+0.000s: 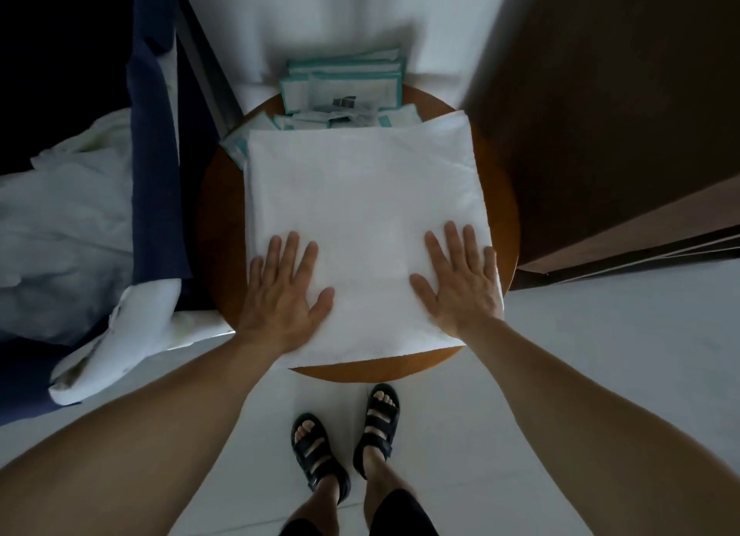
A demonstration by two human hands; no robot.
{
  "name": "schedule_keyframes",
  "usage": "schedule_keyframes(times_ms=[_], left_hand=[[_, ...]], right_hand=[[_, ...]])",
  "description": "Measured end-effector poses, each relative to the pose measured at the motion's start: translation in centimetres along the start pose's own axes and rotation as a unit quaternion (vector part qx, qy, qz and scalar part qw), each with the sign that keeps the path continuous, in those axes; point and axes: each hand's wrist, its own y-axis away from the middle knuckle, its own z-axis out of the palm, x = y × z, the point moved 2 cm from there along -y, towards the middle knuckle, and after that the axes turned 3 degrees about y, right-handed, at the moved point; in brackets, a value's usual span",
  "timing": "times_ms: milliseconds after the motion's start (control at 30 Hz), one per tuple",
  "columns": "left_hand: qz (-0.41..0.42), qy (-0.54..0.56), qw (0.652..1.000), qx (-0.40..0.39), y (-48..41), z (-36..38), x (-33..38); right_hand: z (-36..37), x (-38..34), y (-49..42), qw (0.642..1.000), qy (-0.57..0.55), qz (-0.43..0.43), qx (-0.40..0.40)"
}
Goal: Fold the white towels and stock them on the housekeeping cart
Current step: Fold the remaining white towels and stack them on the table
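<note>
Towel (360, 199) — folded, perhaps — under hands (282, 291) (460, 283)

Teal-edged packets (342, 91) lie on a round wooden table (496, 199), black sandals (312, 447) stand nearby.

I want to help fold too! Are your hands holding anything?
Nothing is held: the left hand and right hand lie flat, pressing the white towel's near end.
</note>
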Motion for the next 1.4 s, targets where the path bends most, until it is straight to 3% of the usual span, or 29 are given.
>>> schedule_keyframes(times_ms=[267,467,633,800,1000,1200,1400], left_hand=[[0.003,-0.013,0.999,-0.047,-0.1,-4.8,2.0],[0.030,0.008,0.994,0.109,-3.4,-19.7,2.7],[-0.094,0.011,0.982,0.164,-2.4,-26.3,-9.2],[-0.203,0.016,0.968,0.146,-0.8,-26.1,-22.9],[-0.222,0.066,0.967,0.105,-2.7,-22.4,-35.4],[-0.223,0.115,0.966,0.061,-5.1,-16.0,-47.4],[-0.231,0.134,0.964,0.008,-7.8,-8.5,-53.8]], right_hand=[[-3.8,-1.3,0.1,1.000,0.000,-0.011,-0.017],[-16.8,-8.0,-3.6,0.983,-0.082,-0.074,0.146],[-25.5,-16.0,-5.7,0.959,-0.128,-0.160,0.196],[-27.6,-26.7,-8.3,0.954,-0.095,-0.235,0.159],[-24.1,-40.2,-15.2,0.956,-0.067,-0.271,0.092],[-14.6,-50.2,-22.2,0.976,-0.041,-0.205,-0.065],[-6.4,-54.1,-27.3,0.975,-0.053,-0.098,-0.190]])
